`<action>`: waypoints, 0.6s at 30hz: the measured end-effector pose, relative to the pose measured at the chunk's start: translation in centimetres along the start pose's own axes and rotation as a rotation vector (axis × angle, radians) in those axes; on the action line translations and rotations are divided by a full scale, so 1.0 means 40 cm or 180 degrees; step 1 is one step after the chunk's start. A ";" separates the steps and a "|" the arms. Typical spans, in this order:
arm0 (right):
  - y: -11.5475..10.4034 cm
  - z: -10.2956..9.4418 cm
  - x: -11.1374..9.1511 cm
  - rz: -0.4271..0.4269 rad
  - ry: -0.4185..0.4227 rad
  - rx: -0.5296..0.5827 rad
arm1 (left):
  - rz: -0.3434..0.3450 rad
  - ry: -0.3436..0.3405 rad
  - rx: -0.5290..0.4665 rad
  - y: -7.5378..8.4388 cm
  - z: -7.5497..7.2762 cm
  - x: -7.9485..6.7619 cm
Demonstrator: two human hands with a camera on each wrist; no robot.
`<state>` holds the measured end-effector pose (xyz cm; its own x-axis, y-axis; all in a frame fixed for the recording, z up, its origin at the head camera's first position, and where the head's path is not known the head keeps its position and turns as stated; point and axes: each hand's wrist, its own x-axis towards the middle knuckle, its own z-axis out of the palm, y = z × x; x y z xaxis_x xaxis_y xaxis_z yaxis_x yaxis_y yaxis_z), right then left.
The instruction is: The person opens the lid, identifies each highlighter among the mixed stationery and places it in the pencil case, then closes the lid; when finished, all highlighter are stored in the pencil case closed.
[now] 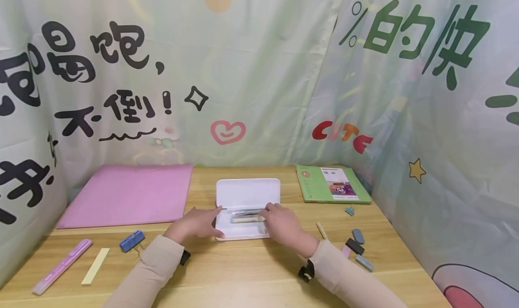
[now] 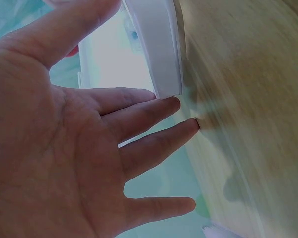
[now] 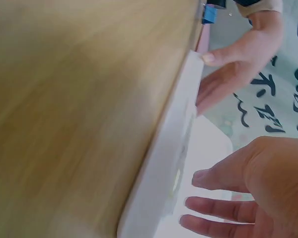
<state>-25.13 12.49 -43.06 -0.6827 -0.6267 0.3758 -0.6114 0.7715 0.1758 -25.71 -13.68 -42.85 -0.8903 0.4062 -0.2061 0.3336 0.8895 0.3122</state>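
Observation:
A white pencil case stands on the table with its lid raised at the back. Inside it lie some slim, pen-like items, partly covered by the right hand in the head view. My left hand is at the case's left end, its fingers straight and touching the end wall in the left wrist view. Over the case's right part is my right hand, fingertips at the ends of the slim items. In the right wrist view its thumb and fingers are apart, nothing showing between them.
Left on the table: a pink sheet or folder, a blue clip, a pink stick-like tool and a pale yellow strip. Right: a green book, a small teal clip and several eraser-like blocks. Printed curtains surround the table.

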 end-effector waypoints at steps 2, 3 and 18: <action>0.013 -0.012 -0.017 0.0100 0.0018 0.0030 | -0.0007 -0.0005 -0.0006 0.001 0.000 0.000; 0.020 -0.017 -0.025 0.0141 0.0026 0.0031 | -0.0001 -0.0004 -0.0007 0.002 0.000 0.000; 0.104 -0.060 -0.153 0.0960 -0.0440 -0.0165 | 0.0005 -0.0022 0.0022 0.004 -0.007 -0.002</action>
<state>-22.55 19.80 -42.45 -0.8798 -0.3755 0.2915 -0.3548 0.9268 0.1230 -25.69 -13.63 -42.53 -0.8876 0.4090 -0.2119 0.3371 0.8903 0.3062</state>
